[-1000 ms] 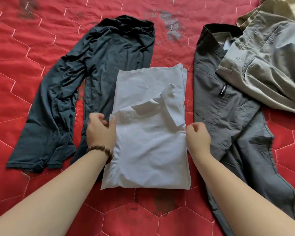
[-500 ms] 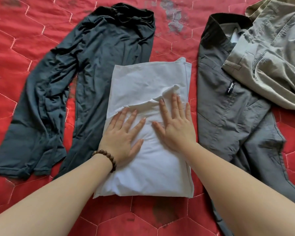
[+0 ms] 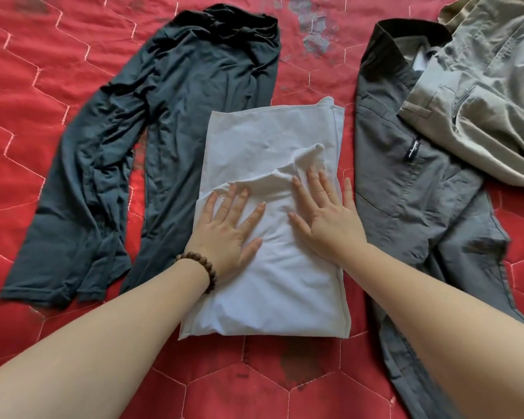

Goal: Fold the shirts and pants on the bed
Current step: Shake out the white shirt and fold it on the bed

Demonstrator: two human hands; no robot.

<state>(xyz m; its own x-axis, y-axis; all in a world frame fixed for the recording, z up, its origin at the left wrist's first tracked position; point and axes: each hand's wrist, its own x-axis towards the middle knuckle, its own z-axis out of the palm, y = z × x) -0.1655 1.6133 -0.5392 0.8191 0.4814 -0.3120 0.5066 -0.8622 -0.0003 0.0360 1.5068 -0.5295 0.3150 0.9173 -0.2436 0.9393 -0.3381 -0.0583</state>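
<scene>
Both hands — the left hand (image 3: 224, 234) and the right hand (image 3: 325, 219) — lay flat with straight fingers on the folded white shirt (image 3: 273, 267). Left of it the dark long-sleeved shirt (image 3: 152, 140) lay unfolded; right of it the grey pants (image 3: 412, 189) and khaki pants (image 3: 490, 86) also waited.

- Left hand (image 3: 224, 234) lies flat, palm down, fingers spread and straight.
- Right hand (image 3: 327, 216) flat beside it, fingers straight, pointing away.
- Both forearms reach forward, bare.
</scene>
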